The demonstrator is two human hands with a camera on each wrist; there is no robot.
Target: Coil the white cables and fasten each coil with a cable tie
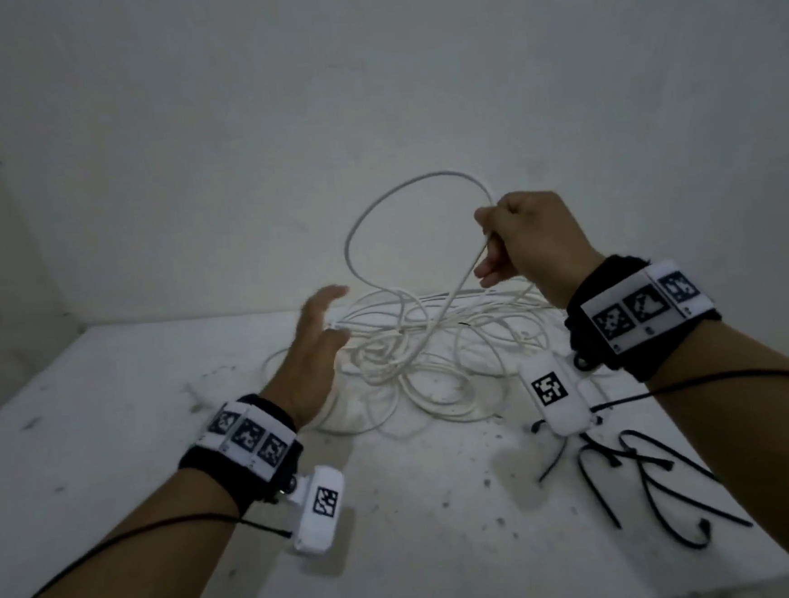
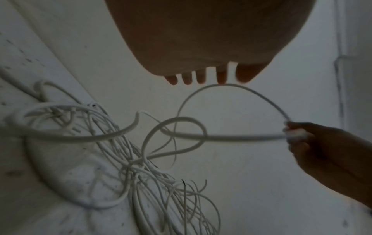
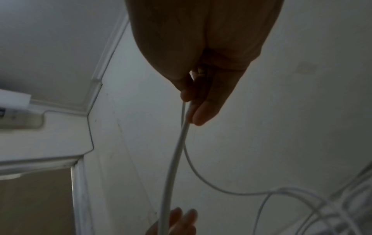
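White cable (image 1: 403, 194) loop is pinched in right hand (image 1: 529, 241) fingers | left hand (image 1: 314, 347) fingers spread, empty | cable judged light, limp, tangle-prone; best gripped at the loop crossing.

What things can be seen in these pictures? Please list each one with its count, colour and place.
white cables: tangled heap, count unclear, white, middle of table; one loop lifted above it.
cable ties: several, black, loose on table at right.
table: one, white, speckled, against wall.
wall: white, behind table.
wrist cameras: two, white, under wrists.
wristbands: two, black, marker-tagged.
left hand: open, above heap.
right hand: grips lifted loop.
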